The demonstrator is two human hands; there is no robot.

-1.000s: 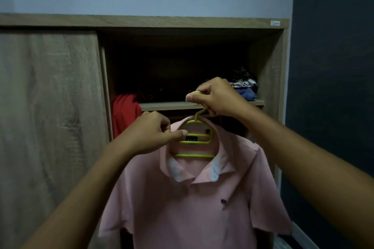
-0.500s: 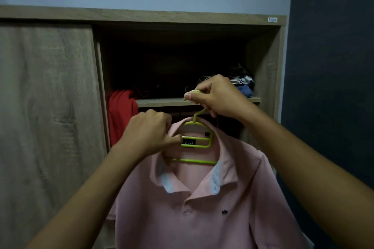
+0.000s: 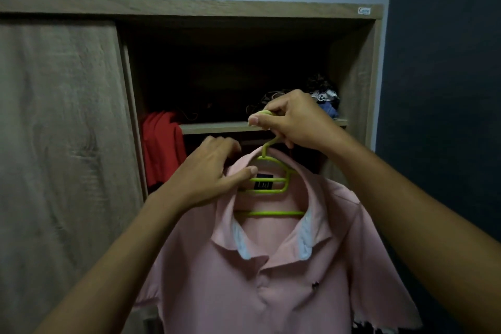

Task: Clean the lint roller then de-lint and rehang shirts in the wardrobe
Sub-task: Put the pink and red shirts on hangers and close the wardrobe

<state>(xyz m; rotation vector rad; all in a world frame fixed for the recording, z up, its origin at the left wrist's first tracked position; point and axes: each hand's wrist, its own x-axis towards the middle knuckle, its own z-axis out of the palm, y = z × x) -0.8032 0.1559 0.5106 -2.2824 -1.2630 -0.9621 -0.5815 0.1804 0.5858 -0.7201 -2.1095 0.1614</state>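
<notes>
One head-worn view, looking forward and level-to-slightly-down from close range, straight into the open wardrobe (image 3: 352,68), arms reaching in from the bottom corners.

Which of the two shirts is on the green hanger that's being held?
The pink polo shirt, in front: the right hand grips its green hanger by the hook. The red shirt hangs inside the wardrobe, untouched.

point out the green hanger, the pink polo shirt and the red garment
green hanger (image 3: 271,213): head view, lower crossbar inside the collar.
pink polo shirt (image 3: 292,293): head view, chest right of the placket.
red garment (image 3: 162,146): head view, middle of the fabric hanging at the wardrobe opening's left edge.
</notes>
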